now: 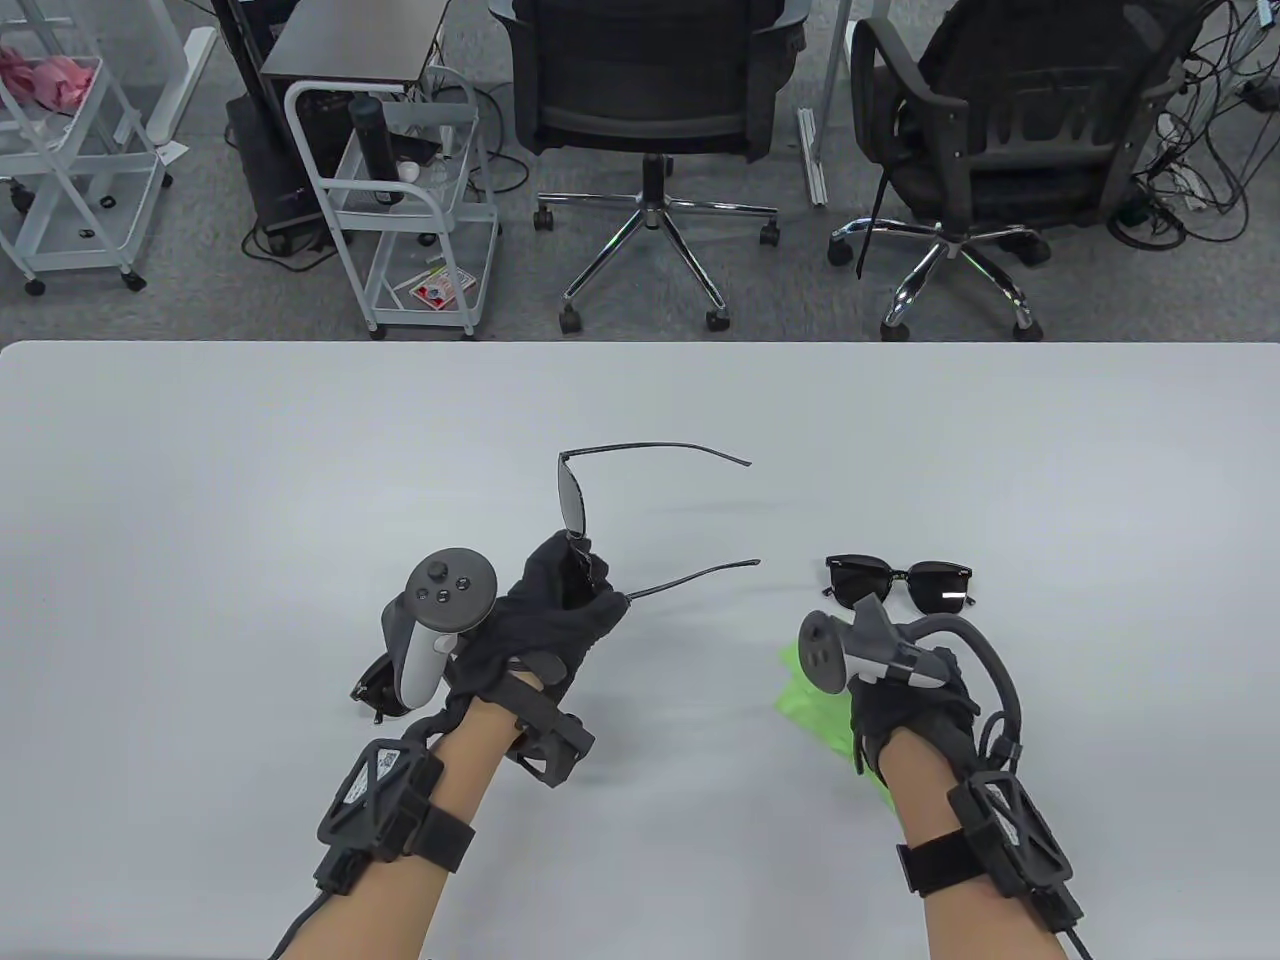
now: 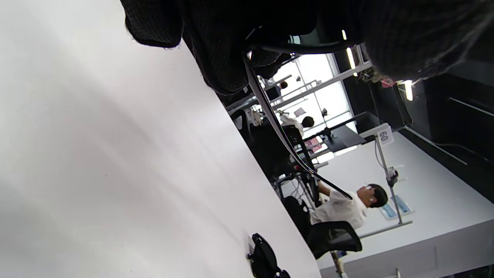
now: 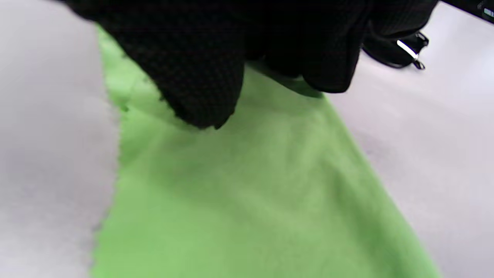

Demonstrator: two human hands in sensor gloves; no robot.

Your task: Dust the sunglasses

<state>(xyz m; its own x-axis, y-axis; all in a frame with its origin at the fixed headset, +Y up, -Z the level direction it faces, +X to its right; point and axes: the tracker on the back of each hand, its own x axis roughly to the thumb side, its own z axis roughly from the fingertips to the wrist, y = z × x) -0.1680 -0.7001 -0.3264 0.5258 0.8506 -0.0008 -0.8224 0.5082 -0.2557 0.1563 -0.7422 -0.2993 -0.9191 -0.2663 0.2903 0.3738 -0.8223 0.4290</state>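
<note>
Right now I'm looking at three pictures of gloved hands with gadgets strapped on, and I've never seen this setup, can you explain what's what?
These are a person's hands in black sensor gloves, with a tracker strapped to the back of each. One camera looks down at the white table; the other two sit on the wrists. The left hand holds open sunglasses up off the table. The right hand rests on a green cloth, apparently about to pick it up. A second pair of sunglasses lies folded just beyond it, and another dark pair is partly hidden beside the left hand.
</note>
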